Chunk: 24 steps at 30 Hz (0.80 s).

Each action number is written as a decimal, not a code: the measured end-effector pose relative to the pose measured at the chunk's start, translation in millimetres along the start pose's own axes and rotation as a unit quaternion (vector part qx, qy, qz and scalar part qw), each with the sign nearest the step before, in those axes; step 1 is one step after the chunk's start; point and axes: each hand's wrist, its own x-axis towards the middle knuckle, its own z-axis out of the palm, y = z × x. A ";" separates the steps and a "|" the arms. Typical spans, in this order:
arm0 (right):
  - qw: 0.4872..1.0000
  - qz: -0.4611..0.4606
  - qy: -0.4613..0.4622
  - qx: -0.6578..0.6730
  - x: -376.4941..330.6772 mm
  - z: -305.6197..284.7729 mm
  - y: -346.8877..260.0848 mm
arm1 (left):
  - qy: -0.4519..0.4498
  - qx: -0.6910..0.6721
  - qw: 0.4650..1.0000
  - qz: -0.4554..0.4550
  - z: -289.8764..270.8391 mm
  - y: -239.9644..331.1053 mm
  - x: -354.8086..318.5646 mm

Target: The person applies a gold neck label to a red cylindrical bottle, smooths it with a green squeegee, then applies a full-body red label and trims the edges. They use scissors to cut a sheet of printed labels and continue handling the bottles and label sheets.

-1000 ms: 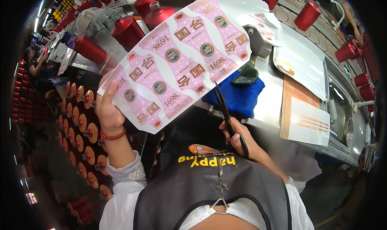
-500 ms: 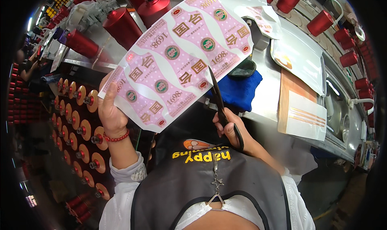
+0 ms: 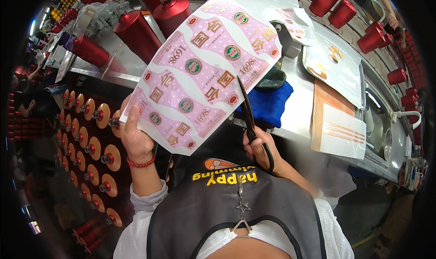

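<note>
Label sheet [image 3: 200, 72]: a large pink sheet printed with curved white-bordered label shapes, each set with gold squares and round green-and-gold seals. You hold it up in front of you, tilted, its far right corner highest; your left hand [image 3: 135, 138] pinches its near left edge.

Scissors [image 3: 249, 118]: black, long-bladed, blades pointing away and slightly left, tips at the sheet's near right edge. Your right hand [image 3: 260, 149] grips the handles, fingers through the loops.

My left hand [image 3: 136, 138] holds a pink-and-white printed label sheet [image 3: 204, 70]; my right hand [image 3: 259, 147] works black scissors [image 3: 247, 113] into its edge.
</note>
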 end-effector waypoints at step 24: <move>1.000 -0.004 -0.011 0.023 -6.6 -12.0 -0.2 | -0.047 -0.025 0.999 0.000 8.3 -9.1 -2.8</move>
